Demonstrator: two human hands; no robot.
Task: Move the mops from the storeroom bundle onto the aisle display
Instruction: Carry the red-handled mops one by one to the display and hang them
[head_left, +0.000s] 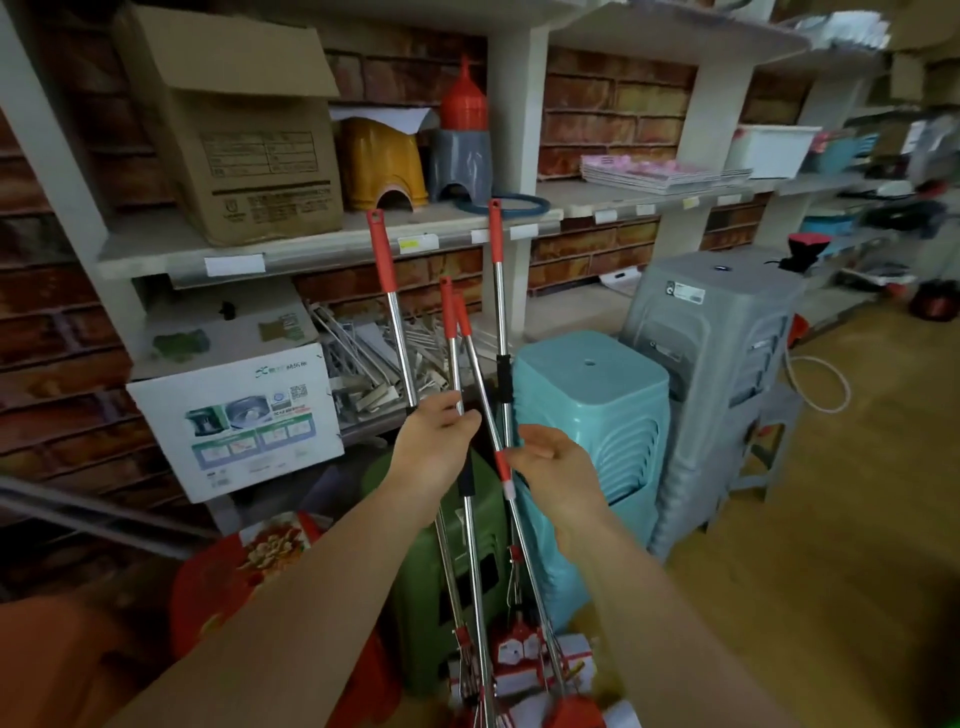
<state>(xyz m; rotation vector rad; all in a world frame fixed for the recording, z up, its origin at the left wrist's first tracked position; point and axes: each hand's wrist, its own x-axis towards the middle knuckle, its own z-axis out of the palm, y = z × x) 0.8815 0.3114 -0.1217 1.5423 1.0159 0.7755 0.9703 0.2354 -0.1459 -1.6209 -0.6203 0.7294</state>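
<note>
Several mops stand bunched in front of me, with steel poles and red grip ends fanning upward; the tallest pole (497, 291) leans toward the shelf. Their red and white heads (524, 660) sit together at the floor. My left hand (434, 449) grips the poles (402, 343) at mid-height, fingers curled round at least two of them. My right hand (553, 465) is just right of the bunch, palm turned toward a slanted pole (483, 395), fingers relaxed and touching or nearly touching it.
Stacked stools stand behind the mops: green (441, 561), light blue (592, 415), grey (717, 364). Shelving (322, 244) carries cardboard boxes, an orange and a grey stool. A white appliance box (234, 421) sits at left. Wooden floor (831, 519) opens to the right.
</note>
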